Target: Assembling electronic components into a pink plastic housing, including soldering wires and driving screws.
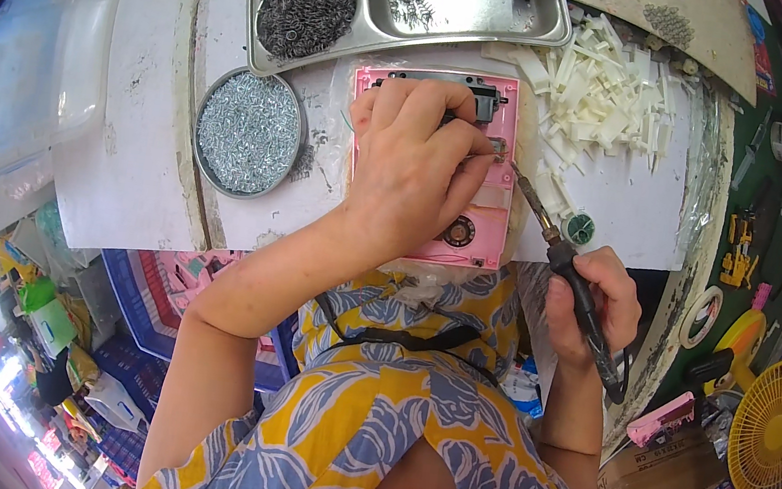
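A pink plastic casing [488,227] lies at the table's front edge, with black parts, a small green board [498,146] and a round black speaker-like part [459,230] inside. Over the casing bends my left hand [415,152], its fingers curled and thumb and forefinger closed beside the board; what they pinch, if anything, is too small to make out. My right hand [593,310] grips a soldering iron [574,272] by its black handle. The iron's tip points up and left to the board's right edge, close to my left fingertips. A green solder spool [578,228] sits beside the iron's shaft.
A round tin of small screws [250,134] stands left. Behind lies a metal tray [433,33] with dark springs [306,14]. White plastic pieces [611,90] are heaped back right. A yellow fan [777,429] and a tape roll [701,317] are at the right.
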The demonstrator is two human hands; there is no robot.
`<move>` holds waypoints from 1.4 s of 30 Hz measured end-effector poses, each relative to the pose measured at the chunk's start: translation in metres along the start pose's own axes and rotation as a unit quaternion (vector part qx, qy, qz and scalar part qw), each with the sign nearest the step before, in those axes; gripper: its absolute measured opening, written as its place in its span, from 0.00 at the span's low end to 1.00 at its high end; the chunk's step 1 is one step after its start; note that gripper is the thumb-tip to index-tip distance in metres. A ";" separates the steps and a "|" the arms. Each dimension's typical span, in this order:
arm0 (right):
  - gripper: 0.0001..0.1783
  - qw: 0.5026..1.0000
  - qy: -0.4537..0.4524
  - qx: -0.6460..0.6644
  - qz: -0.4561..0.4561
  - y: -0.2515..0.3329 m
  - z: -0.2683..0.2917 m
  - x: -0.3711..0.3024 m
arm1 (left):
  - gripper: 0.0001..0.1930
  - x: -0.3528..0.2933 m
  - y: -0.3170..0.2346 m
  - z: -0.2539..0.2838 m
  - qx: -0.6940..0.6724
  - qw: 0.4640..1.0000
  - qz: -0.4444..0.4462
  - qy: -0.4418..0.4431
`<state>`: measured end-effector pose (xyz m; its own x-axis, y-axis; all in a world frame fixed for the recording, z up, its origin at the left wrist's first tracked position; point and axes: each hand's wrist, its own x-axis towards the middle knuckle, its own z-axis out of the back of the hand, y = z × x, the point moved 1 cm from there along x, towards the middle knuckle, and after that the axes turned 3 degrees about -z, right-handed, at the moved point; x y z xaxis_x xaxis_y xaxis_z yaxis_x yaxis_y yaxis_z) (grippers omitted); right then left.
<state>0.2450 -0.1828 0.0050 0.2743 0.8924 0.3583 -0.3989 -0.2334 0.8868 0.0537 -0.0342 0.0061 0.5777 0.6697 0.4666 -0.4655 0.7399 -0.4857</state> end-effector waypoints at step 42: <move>0.20 0.982 0.058 -0.104 0.150 -0.006 -0.010 0.025 | 0.06 0.014 -0.011 0.000 0.074 0.996 0.013 0.051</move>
<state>0.2458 -0.1553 0.0058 0.0216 0.8365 0.5475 -0.6203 -0.4182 0.6636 0.0673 -0.0329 0.0182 0.6258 0.6843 0.3743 -0.5700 0.7288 -0.3794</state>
